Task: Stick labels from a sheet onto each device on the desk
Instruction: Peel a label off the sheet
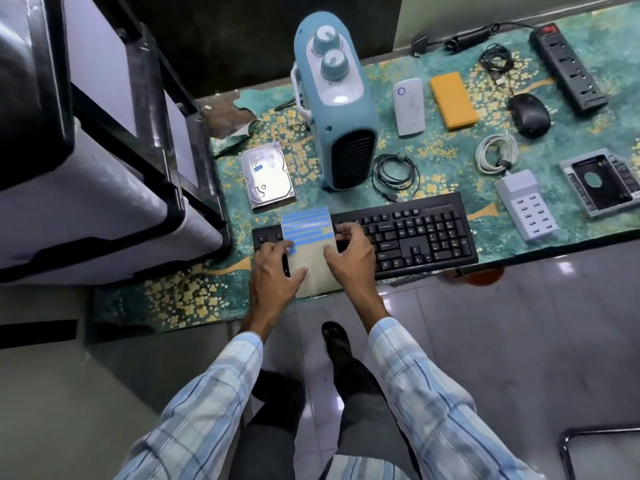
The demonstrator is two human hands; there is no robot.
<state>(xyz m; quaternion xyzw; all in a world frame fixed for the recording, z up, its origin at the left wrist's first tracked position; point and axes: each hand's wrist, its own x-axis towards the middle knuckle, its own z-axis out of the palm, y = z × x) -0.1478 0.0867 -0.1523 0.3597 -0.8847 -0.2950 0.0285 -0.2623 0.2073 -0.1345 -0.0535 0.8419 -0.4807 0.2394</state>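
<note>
A label sheet (310, 237) with blue strips on beige backing is held over the left end of a black keyboard (408, 233). My left hand (273, 275) grips the sheet's left edge, thumb on its face. My right hand (349, 252) holds the right edge, fingertips at a blue strip near the right side. A silver hard drive (266, 174) with a small blue label lies behind the sheet. A blue-and-white fan heater (334, 105) stands upright beyond it.
On the green patterned desk cover (446, 157) lie a white power bank (409, 106), yellow case (453, 100), black mouse (529, 114), power strip (568, 65), white USB hub (526, 204), drive caddy (602, 180) and coiled cables (394, 173). A black-framed cabinet (104, 150) stands left.
</note>
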